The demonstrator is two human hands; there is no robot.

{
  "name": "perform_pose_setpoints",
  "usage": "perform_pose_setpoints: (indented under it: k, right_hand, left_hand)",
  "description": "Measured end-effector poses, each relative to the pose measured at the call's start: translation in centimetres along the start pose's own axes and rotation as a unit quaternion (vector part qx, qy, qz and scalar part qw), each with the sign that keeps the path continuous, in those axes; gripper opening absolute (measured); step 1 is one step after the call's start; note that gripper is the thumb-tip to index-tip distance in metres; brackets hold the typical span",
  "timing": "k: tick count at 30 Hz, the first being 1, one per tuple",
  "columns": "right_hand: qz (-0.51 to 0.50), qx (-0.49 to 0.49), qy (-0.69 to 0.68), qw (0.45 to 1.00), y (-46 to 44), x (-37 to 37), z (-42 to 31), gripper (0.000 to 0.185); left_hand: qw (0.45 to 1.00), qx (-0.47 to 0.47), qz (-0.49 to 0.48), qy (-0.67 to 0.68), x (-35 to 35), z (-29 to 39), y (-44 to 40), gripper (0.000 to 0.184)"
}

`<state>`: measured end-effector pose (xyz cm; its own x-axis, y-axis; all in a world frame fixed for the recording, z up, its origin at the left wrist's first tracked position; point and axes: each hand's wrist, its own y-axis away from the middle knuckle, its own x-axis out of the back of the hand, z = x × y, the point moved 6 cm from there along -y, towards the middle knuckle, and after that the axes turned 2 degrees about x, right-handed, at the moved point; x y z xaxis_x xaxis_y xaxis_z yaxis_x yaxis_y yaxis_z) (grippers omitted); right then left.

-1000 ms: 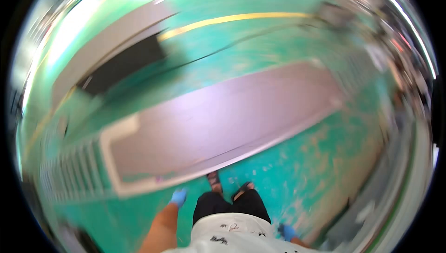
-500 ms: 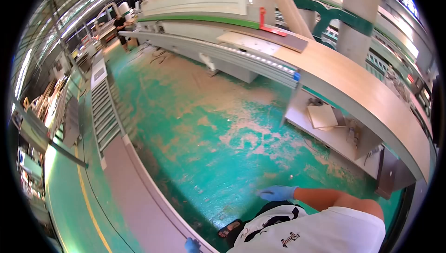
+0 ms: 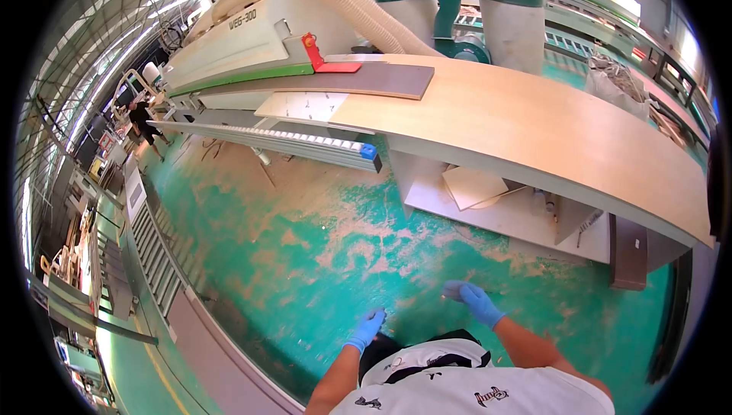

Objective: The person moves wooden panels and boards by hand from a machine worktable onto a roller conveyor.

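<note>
My left hand [image 3: 367,329], in a blue glove, hangs over the green floor in front of my body with nothing in it, fingers loosely stretched. To its right, my right hand [image 3: 476,304], gloved in blue too, is in the air with fingers extended and empty. Neither hand touches anything. Beyond them a dark brown panel [image 3: 381,79] sticks out of the edge-banding machine [image 3: 236,37], its near end lying over the light wood tabletop [image 3: 526,114]. A red bracket [image 3: 324,60] stands at the machine's outlet, above the panel.
A long metal rail with a blue end cap [image 3: 369,152] juts out before the machine. Under the tabletop, a shelf [image 3: 488,220] holds boards and bottles. A roller conveyor [image 3: 156,251] with a long panel [image 3: 225,354] runs along my left. A person [image 3: 141,119] stands far off.
My left hand has come off the long panel at left and moved in front of my body. My right hand is raised further forward. The view has turned to the right.
</note>
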<state>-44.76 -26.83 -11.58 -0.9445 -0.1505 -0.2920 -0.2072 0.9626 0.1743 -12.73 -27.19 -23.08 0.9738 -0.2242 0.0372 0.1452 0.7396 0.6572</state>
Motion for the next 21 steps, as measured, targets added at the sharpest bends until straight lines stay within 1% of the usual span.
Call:
perform_pose_setpoints:
  k: [2, 4, 5, 7, 8, 9, 10, 11, 13, 14, 15, 17, 18, 19, 20, 21]
  right_hand:
    - [0.016, 0.008, -0.012, 1.0, -1.0, 2.0, -1.3, 0.039]
    - [0.002, 0.036, -0.003, 0.999, -1.4, 2.0, -0.5, 0.041]
    - [0.003, 0.037, -0.001, 0.999, -2.2, 2.9, -1.5, 0.041]
    - [0.047, -0.028, 0.02, 0.998, -2.1, 4.3, -1.7, 0.04]
    - [0.048, -0.027, 0.024, 0.998, -3.0, 4.9, -3.1, 0.04]
    - [0.082, -0.021, -0.004, 0.996, -2.9, 5.5, -4.2, 0.04]
    - [0.116, -0.015, -0.033, 0.993, -3.0, 6.1, -5.0, 0.04]
    - [0.119, -0.015, -0.026, 0.992, -4.0, 6.8, -6.3, 0.04]
    - [0.14, -0.006, 0.062, 0.988, -4.8, 8.9, -8.6, 0.043]
    - [0.14, -0.012, 0.074, 0.987, -5.5, 9.9, -9.6, 0.043]
    - [0.144, 0.003, 0.107, 0.984, -7.3, 10.9, -11.7, 0.046]
    - [0.132, 0.003, 0.157, 0.979, -9.5, 13.3, -13.5, 0.049]
    - [0.133, -0.024, 0.152, 0.979, -11.7, 14.8, -13.8, 0.051]
    - [0.132, -0.055, 0.152, 0.978, -13.4, 16.1, -14.4, 0.054]
    - [0.119, -0.055, 0.167, 0.977, -15.7, 16.4, -15.6, 0.054]
    - [0.131, 0.007, 0.115, 0.985, -18.7, 16.3, -17.5, 0.055]
  left_hand:
    - [1.0, 0.002, -0.012, 0.007, -0.2, 1.6, -1.6, 0.047]
    - [0.994, 0.092, 0.051, 0.039, 2.7, -1.0, -2.4, 0.042]
    - [0.988, 0.136, 0.06, 0.038, 3.3, -1.3, -3.0, 0.036]
    - [0.975, 0.211, 0.068, 0.009, 5.1, -5.6, -3.4, 0.039]
    - [0.967, 0.244, 0.074, -0.008, 5.8, -6.5, -4.1, 0.035]
    - [0.956, 0.281, 0.077, -0.022, 5.9, -8.4, -4.1, 0.031]
    - [0.949, 0.305, 0.078, -0.018, 6.2, -10.2, -4.1, 0.032]
    - [0.942, 0.326, 0.078, -0.016, 6.4, -10.7, -5.0, 0.034]
    - [0.94, 0.334, 0.077, 0.003, 4.9, -12.0, -6.1, 0.035]
    - [0.936, 0.342, 0.085, 0.017, 4.1, -11.8, -6.9, 0.037]
    - [0.94, 0.331, 0.082, 0.022, 3.8, -9.0, -9.6, 0.037]
    - [0.939, 0.329, 0.063, 0.075, 1.1, -7.3, -12.8, 0.039]
    - [0.94, 0.324, 0.064, 0.089, 0.7, -4.8, -15.2, 0.039]
    - [0.957, 0.268, 0.057, 0.1, -0.7, -2.0, -17.5, 0.038]
    - [0.97, 0.211, 0.052, 0.111, -2.1, 1.1, -19.7, 0.037]
    - [0.975, 0.174, 0.053, 0.125, -2.8, 5.3, -21.8, 0.036]
